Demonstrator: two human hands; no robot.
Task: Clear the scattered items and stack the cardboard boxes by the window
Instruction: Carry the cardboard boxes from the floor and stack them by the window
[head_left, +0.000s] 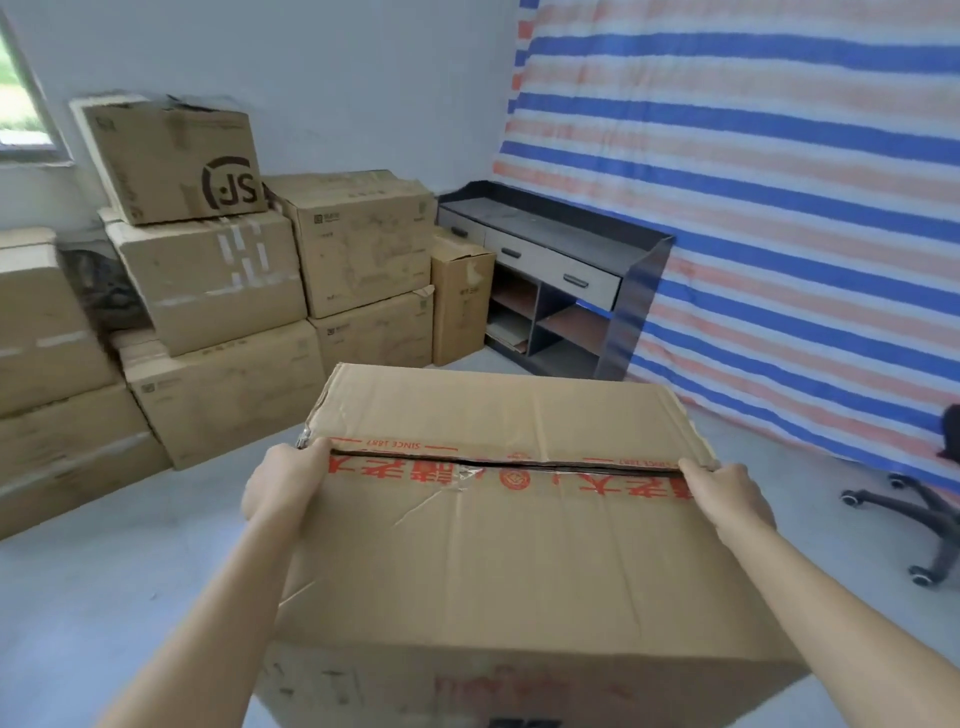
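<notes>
A large cardboard box (498, 551) with red printed tape along its top seam fills the lower middle of the head view, held up in front of me. My left hand (283, 480) grips its left side at the seam. My right hand (727, 493) grips its right side at the same height. Fingers on both hands curl over the box edges. Several stacked cardboard boxes (218, 280) stand against the far wall on the left, below and beside a window (21, 98). The topmost one (171, 161) bears a dark round logo.
A dark desk (561, 270) with light drawers stands in the far corner, a narrow upright box (460, 299) beside it. A striped blue, orange and white tarp (753, 182) covers the right wall. An office chair base (914, 514) with castors sits at right. Grey floor (130, 561) lies between.
</notes>
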